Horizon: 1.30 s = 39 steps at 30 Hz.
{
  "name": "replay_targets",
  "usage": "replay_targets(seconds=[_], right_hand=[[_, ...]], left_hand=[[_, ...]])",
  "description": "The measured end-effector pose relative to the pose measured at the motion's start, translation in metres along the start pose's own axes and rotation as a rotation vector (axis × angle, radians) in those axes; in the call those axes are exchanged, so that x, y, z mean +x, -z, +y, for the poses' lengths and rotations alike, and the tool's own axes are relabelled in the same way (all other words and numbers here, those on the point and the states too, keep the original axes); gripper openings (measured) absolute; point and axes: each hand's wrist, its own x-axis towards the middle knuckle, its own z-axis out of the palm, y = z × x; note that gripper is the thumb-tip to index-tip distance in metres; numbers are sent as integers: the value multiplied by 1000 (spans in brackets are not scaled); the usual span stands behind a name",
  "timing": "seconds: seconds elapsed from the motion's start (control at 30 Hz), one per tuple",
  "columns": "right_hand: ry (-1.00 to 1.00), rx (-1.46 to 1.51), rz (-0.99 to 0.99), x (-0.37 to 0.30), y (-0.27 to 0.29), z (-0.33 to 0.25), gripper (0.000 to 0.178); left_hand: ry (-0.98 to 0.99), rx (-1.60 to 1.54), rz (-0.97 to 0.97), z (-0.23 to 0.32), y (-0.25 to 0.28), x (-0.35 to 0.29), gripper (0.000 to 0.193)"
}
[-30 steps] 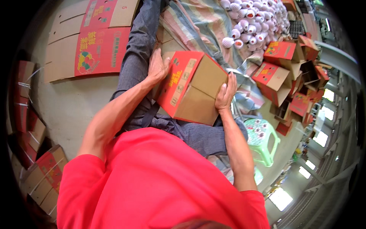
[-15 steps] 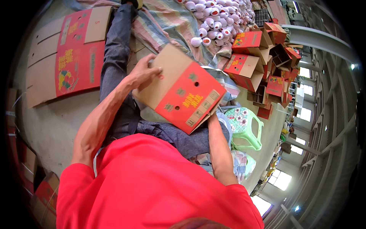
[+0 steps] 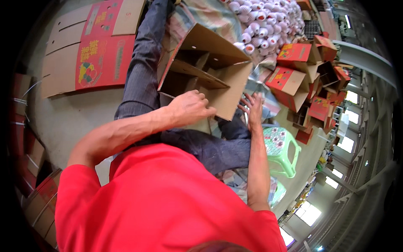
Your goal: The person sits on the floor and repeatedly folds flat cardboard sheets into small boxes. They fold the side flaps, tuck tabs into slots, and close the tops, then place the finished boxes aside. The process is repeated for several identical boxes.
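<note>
A cardboard box (image 3: 230,95) stands between my legs, its open top tilted toward me. Crossed cardboard dividers (image 3: 197,72) split its inside into compartments. My left hand (image 3: 189,108) is at the box's near side with its fingers curled over the edge; the fingertips are partly hidden. Just right of the box, my right hand (image 3: 253,110) is open, fingers spread and holding nothing. To the left, a flattened red and brown carton (image 3: 100,63) lies on the floor.
Many fruits in white foam nets (image 3: 268,29) are heaped at the far side on a striped sheet (image 3: 205,19). Assembled red boxes (image 3: 289,80) are piled at the right. A green stool (image 3: 279,147) stands by my right arm. Strapped carton bundles (image 3: 42,206) lie at the left.
The box has turned from showing its printed red side to showing its open, divided inside. My right hand has come off it and spread; my left hand has moved to its near edge.
</note>
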Motion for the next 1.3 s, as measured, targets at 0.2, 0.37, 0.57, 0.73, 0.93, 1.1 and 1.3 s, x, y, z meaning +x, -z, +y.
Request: replay_targets(seconds=[0.2, 0.37, 0.57, 0.73, 0.93, 1.1, 1.3], right_hand=[[179, -538, -200, 14, -51, 34, 52], [209, -799, -143, 28, -46, -2, 34], [306, -881, -112, 35, -48, 0, 36], [266, -833, -123, 20, -56, -13, 31], [242, -821, -140, 6, -67, -30, 30], [178, -919, -171, 15, -68, -29, 26], [74, -858, -128, 15, -54, -7, 28]], left_hand=[[-26, -43, -251, 6, -53, -11, 20], [165, -58, -98, -29, -10, 36, 20], [408, 130, -513, -91, -54, 58, 32], [383, 146, -525, -101, -68, 51, 40], [372, 136, -629, -108, -63, 50, 38], [436, 129, -784, -125, -122, 50, 42], [506, 31, -767, -119, -125, 69, 48]])
